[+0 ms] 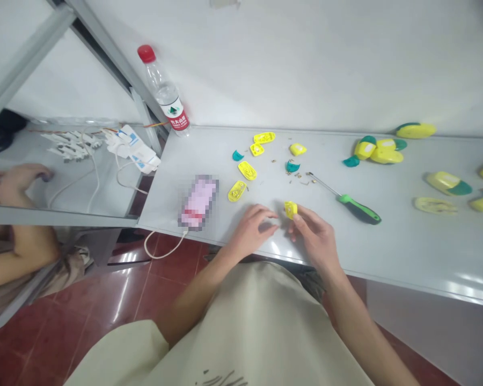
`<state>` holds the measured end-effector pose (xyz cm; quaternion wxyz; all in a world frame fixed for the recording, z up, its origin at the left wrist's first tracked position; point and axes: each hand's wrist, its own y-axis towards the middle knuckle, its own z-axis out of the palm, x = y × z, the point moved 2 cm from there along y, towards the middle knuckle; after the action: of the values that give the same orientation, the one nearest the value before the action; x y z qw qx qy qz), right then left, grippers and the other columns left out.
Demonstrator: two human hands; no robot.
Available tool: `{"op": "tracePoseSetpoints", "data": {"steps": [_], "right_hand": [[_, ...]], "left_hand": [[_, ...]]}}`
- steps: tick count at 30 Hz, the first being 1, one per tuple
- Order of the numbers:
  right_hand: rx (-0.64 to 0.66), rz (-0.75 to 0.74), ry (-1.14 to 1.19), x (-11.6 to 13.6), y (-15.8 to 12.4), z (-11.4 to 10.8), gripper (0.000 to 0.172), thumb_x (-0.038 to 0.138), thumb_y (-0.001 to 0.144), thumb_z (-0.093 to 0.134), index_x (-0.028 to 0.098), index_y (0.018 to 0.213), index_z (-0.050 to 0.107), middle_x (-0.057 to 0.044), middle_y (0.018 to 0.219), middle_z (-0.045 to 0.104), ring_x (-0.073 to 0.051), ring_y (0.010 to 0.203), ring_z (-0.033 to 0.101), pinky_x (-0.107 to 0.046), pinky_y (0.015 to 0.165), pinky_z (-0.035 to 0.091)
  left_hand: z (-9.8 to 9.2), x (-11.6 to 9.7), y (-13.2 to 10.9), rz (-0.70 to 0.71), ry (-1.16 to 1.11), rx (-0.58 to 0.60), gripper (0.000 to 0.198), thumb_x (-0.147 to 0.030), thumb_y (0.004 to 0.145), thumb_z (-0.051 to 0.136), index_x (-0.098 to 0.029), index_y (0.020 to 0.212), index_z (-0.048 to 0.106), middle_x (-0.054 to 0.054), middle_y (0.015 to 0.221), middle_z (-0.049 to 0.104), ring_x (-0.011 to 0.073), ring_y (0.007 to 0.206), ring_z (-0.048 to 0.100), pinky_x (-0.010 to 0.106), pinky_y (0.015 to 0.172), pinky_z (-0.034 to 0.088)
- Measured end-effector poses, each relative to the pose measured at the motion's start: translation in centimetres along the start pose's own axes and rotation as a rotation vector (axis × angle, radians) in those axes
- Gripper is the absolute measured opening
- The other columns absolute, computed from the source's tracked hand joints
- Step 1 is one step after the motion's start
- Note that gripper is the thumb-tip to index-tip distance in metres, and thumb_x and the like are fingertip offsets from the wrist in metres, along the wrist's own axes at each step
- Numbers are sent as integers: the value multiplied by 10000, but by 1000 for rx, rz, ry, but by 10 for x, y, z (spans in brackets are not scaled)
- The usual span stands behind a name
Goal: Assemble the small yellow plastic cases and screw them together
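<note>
Two hands almost touching: our right hand (312,238) pinches the yellow plastic piece (290,209), our left hand (249,231) empty just beside it.

A small, bright yellow plastic casing piece (290,209) sits pinched in the right grip (312,238), held up just above the bench rather than lying on it. It is a short, rounded shell, tilted, with its glossy yellow outer face catching the light. Some darker detail shows at its edge, too small to make out. The fingers of the right grip wrap its lower side and partly hide it. The left grip (249,231) curls loosely just beside the piece, its fingers pointing toward it and holding nothing; whether they touch it cannot be told.
</note>
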<state>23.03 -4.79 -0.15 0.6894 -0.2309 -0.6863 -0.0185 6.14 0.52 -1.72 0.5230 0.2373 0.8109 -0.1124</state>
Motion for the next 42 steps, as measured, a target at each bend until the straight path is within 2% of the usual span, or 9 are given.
{"op": "tracePoseSetpoints", "data": {"steps": [2,4,8,13,19,23,30,37,42], "right_hand": [[-44,-3,-21,1,-2,-5,425,477,833,726,195,1150,720,9,646,641,-122,514,526,-324,543,496],[-69,-1,-26,0,-2,-9,438,483,831,727,194,1161,716,15,629,629,-121,509,522,-323,547,493],[-46,-7,-27,-4,-1,-10,464,493,829,724,181,1172,711,18,628,624,-118,509,517,-318,551,489],[-23,-24,-22,-9,0,-9,486,497,840,707,183,1211,695,25,628,619,-119,511,514,-318,557,482],[4,-17,-42,-11,0,-9,510,515,845,693,177,1226,686,9,655,635,-124,523,526,-325,565,494],[-7,7,-5,-4,0,-3,544,516,867,665,192,1302,627,-1,697,637,-140,557,550,-321,544,495],[26,26,-29,5,3,19,526,526,876,645,186,1277,645,-11,680,645,-146,544,554,-334,532,506],[38,-38,-29,-11,6,23,470,497,845,703,205,1210,653,-73,983,731,-131,588,584,-295,491,478],[41,-27,-117,-11,3,24,443,519,849,692,190,1147,702,2,658,652,-131,518,530,-301,517,470]], "left_hand": [[-2,-1,1,62,139,152,181,-249,859,709,-221,1036,683,64,1067,631,228,1101,554,372,990,466],[-4,0,2,96,223,230,95,-237,884,675,-210,975,688,67,1035,618,231,1080,546,377,982,465],[-3,3,8,118,306,264,108,-215,941,582,-189,880,668,68,979,597,218,1012,549,355,920,477],[-3,4,12,168,398,293,112,-200,962,539,-178,905,633,65,987,604,212,1004,559,347,897,475],[-11,5,12,-9,47,151,165,-285,981,533,-208,1001,677,47,1003,678,175,986,616,313,901,480],[-17,7,11,-99,-144,91,213,-356,972,549,-203,954,696,42,980,683,149,909,625,283,852,483],[-24,15,9,-83,-280,-52,228,-389,941,595,-189,905,700,55,950,660,146,889,615,264,776,487],[-18,24,6,-142,-382,-121,223,-397,903,654,-190,944,726,59,973,718,150,909,664,271,825,518],[-16,24,7,-173,-392,-141,233,-407,874,686,-191,943,742,63,959,742,159,898,681,282,835,529]]}}
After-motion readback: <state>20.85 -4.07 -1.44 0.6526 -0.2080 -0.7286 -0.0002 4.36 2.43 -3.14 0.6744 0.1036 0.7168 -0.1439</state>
